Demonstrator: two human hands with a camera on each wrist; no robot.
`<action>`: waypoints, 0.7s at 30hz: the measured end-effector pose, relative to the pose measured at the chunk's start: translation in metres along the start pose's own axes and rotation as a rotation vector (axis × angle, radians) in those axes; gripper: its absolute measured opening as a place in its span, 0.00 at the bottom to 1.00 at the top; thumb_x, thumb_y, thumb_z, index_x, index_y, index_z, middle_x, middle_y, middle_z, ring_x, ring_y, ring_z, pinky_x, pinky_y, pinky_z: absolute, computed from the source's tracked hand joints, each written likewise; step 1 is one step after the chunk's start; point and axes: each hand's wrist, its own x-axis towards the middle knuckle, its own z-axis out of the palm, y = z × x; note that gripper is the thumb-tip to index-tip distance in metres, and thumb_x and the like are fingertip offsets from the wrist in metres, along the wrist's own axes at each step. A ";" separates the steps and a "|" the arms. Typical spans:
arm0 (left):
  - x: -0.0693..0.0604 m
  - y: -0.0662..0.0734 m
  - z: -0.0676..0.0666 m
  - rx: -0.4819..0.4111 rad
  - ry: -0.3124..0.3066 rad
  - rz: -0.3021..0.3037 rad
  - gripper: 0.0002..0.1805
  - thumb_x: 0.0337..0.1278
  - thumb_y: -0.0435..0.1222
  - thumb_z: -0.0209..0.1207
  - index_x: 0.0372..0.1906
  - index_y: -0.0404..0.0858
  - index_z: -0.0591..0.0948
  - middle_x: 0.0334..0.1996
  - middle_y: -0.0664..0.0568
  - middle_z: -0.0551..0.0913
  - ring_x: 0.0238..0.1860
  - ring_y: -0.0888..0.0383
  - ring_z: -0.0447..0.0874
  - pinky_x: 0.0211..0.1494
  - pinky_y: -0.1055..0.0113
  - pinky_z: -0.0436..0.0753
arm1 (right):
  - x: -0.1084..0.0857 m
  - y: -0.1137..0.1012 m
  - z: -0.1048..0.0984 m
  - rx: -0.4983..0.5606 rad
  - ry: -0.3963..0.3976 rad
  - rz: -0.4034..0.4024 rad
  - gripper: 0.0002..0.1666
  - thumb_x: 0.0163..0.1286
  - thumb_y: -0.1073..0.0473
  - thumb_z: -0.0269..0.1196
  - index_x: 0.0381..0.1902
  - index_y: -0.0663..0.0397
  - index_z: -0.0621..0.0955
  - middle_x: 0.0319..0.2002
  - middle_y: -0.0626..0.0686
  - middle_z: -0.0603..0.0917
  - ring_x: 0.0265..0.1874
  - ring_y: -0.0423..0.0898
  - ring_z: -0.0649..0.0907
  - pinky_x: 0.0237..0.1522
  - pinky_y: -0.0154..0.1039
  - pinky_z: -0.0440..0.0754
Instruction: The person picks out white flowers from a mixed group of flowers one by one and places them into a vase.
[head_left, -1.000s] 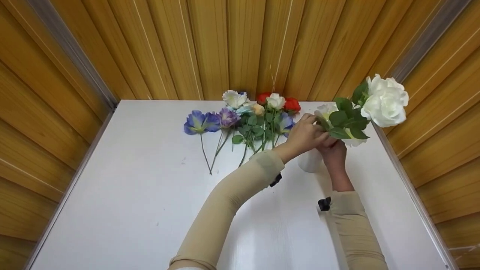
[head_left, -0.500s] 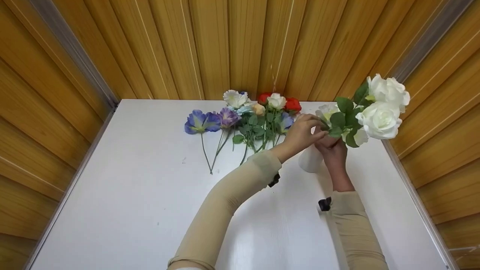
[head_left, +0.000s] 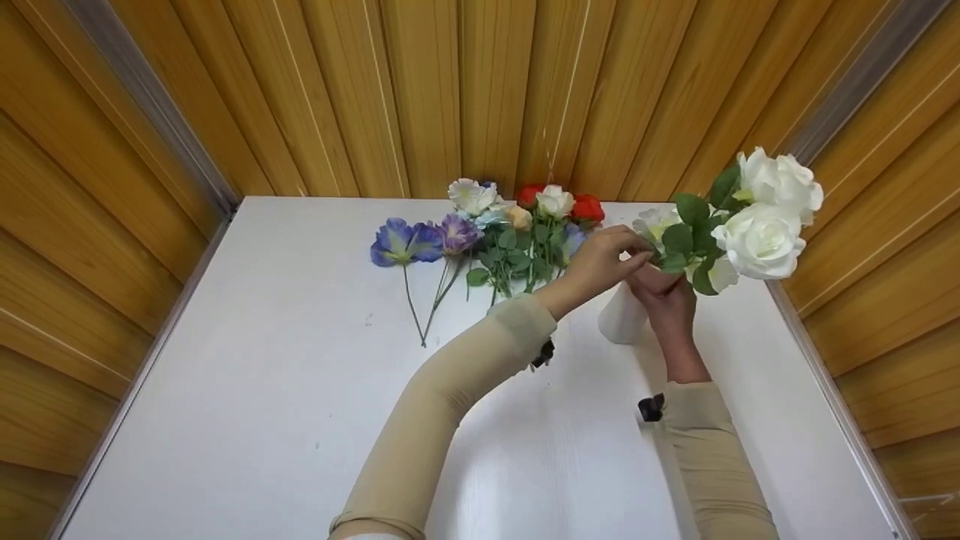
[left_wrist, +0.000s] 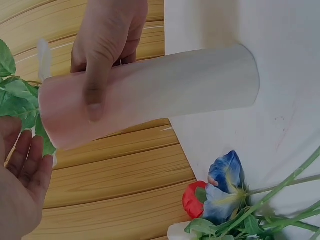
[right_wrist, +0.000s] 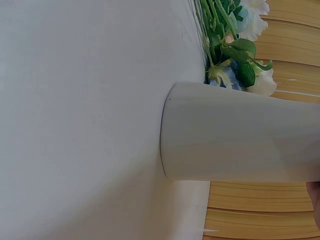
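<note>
A tall white vase (head_left: 621,319) stands on the table's right part, seen sideways in the left wrist view, with white roses (head_left: 763,240) and green leaves leaning right out of its mouth. My right hand (head_left: 666,300) grips the vase near its top; the thumb lies across the wall in the left wrist view. Beside the leaves at the mouth is my left hand (head_left: 604,262), its fingers loosely bent; the left wrist view shows this hand (left_wrist: 22,185) with an open palm and no stem visible in it. The right wrist view shows the vase's lower body (right_wrist: 235,135).
Left of the vase, loose flowers lie at the back of the white table (head_left: 262,337): blue blooms (head_left: 405,244), a purple one (head_left: 456,234), red ones (head_left: 586,208) and white ones (head_left: 472,198). Wood-patterned walls (head_left: 420,97) rise behind and at both sides.
The front white rose has tipped lower and turned its face forward, beside the other one. My left hand has drawn slightly back to the left from the leaves; my right hand stays on the vase.
</note>
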 end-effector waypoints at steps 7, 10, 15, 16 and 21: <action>0.004 -0.003 -0.018 -0.002 0.031 -0.049 0.10 0.70 0.35 0.62 0.48 0.36 0.89 0.45 0.46 0.91 0.46 0.55 0.89 0.53 0.77 0.83 | -0.003 0.000 -0.002 0.043 -0.023 -0.002 0.49 0.65 0.56 0.72 0.77 0.62 0.60 0.73 0.63 0.71 0.70 0.55 0.72 0.75 0.50 0.70; 0.006 -0.008 -0.024 -0.021 0.068 -0.082 0.11 0.70 0.35 0.62 0.49 0.35 0.88 0.46 0.46 0.91 0.46 0.55 0.89 0.51 0.79 0.82 | -0.003 0.000 -0.002 0.055 -0.015 0.008 0.50 0.65 0.58 0.72 0.77 0.63 0.59 0.73 0.64 0.70 0.71 0.56 0.71 0.77 0.53 0.68; 0.005 -0.017 -0.032 -0.069 0.119 -0.173 0.11 0.70 0.35 0.62 0.49 0.35 0.88 0.46 0.45 0.91 0.45 0.54 0.88 0.51 0.80 0.82 | -0.003 0.000 -0.001 0.073 -0.018 0.044 0.52 0.65 0.57 0.73 0.78 0.60 0.58 0.75 0.62 0.68 0.73 0.57 0.70 0.79 0.53 0.66; 0.005 -0.020 -0.033 -0.084 0.125 -0.196 0.11 0.70 0.35 0.62 0.49 0.35 0.88 0.46 0.45 0.91 0.45 0.54 0.88 0.51 0.79 0.82 | -0.003 -0.001 0.000 0.074 -0.022 0.050 0.52 0.65 0.56 0.73 0.78 0.59 0.57 0.76 0.62 0.67 0.73 0.57 0.69 0.79 0.53 0.66; 0.002 -0.034 -0.033 -0.198 0.157 -0.344 0.12 0.69 0.35 0.63 0.51 0.35 0.88 0.49 0.45 0.90 0.48 0.54 0.86 0.54 0.77 0.83 | -0.003 -0.001 0.001 0.089 -0.022 0.055 0.53 0.66 0.56 0.72 0.79 0.56 0.56 0.77 0.60 0.65 0.75 0.56 0.68 0.79 0.52 0.65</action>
